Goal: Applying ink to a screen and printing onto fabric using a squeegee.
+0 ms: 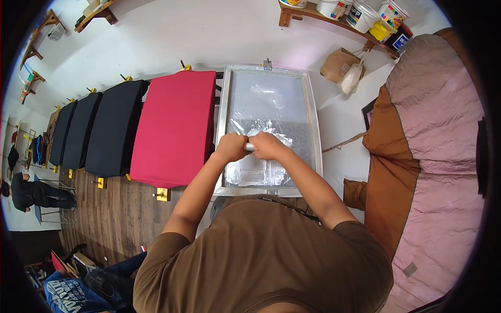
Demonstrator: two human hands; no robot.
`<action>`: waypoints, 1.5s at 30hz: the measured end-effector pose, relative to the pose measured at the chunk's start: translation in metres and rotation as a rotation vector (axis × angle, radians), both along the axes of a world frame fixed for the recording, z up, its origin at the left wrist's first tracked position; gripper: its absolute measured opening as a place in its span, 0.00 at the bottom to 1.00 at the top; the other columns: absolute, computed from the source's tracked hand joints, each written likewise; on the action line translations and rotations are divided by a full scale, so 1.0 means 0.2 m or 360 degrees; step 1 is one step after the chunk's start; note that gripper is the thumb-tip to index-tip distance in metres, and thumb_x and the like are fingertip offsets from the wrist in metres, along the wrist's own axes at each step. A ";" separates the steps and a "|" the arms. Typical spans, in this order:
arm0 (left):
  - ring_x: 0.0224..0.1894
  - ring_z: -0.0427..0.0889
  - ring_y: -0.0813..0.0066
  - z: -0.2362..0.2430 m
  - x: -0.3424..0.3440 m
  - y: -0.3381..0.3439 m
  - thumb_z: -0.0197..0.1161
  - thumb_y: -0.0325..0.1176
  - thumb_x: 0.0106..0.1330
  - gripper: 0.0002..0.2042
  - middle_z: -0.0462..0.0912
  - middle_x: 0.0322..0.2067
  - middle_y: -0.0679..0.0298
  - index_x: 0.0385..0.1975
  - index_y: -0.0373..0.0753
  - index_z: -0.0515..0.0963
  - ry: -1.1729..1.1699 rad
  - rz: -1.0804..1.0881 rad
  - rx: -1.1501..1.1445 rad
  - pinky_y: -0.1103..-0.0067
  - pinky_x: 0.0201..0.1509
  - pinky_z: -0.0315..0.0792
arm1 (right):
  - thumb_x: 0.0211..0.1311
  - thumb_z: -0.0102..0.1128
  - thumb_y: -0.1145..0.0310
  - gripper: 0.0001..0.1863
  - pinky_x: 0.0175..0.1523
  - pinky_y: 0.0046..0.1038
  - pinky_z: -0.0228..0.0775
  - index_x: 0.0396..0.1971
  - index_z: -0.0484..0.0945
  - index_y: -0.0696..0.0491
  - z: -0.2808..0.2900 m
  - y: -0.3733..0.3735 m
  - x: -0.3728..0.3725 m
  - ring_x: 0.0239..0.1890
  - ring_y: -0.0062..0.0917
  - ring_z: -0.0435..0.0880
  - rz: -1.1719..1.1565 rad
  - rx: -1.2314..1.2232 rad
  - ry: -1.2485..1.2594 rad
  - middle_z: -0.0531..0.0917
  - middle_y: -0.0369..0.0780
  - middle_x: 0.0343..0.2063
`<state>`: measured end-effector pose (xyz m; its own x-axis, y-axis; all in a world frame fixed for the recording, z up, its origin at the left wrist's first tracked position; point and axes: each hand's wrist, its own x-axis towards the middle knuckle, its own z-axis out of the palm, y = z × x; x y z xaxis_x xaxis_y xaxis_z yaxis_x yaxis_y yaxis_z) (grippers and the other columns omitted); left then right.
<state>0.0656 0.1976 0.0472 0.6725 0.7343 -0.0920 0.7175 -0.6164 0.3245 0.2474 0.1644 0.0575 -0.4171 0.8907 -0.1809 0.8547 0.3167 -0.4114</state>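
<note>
My left hand [231,147] and my right hand [265,145] are close together, both closed around a squeegee [250,147]. Only a short silvery piece of its handle shows between my fists; the blade cannot be made out. Under them lies a printing screen with a pale metal frame [315,152] and translucent grey mesh [258,99]. Glossy white ink [245,175] is smeared over the mesh below and around my hands, with thinner streaks above them.
Left of the screen, a board covered in red fabric [175,122] stands beside several black-covered boards [115,128]. Ink tubs [361,16] sit on a wall shelf. Brown and pink quilted cloth [433,115] hangs at right. Two people [39,193] are at the left, one standing, one lower down.
</note>
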 end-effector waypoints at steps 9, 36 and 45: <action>0.24 0.85 0.50 -0.22 -0.04 -0.26 0.59 0.30 0.57 0.05 0.82 0.20 0.50 0.29 0.37 0.79 -0.0246 -0.0005 0.0268 0.60 0.31 0.78 | 0.50 0.60 0.73 0.10 0.44 0.45 0.79 0.34 0.79 0.58 -0.22 -0.27 -0.04 0.37 0.46 0.86 -0.0009 0.0328 0.0051 0.86 0.48 0.32; 0.55 0.82 0.56 -0.26 -0.23 -0.70 0.73 0.46 0.54 0.36 0.79 0.60 0.54 0.61 0.35 0.70 -0.0102 -0.0189 0.0092 0.47 0.74 0.54 | 0.47 0.77 0.62 0.33 0.64 0.38 0.71 0.53 0.75 0.59 -0.29 -0.81 -0.10 0.63 0.42 0.73 -0.0085 0.0360 0.0261 0.77 0.47 0.56; 0.70 0.69 0.52 -0.15 -0.67 -0.74 0.70 0.50 0.63 0.33 0.76 0.63 0.51 0.63 0.39 0.71 -0.0566 0.0046 0.0016 0.46 0.76 0.48 | 0.55 0.74 0.58 0.30 0.66 0.42 0.66 0.55 0.75 0.56 -0.23 -1.00 -0.15 0.64 0.44 0.73 -0.0572 0.0562 0.0452 0.77 0.48 0.59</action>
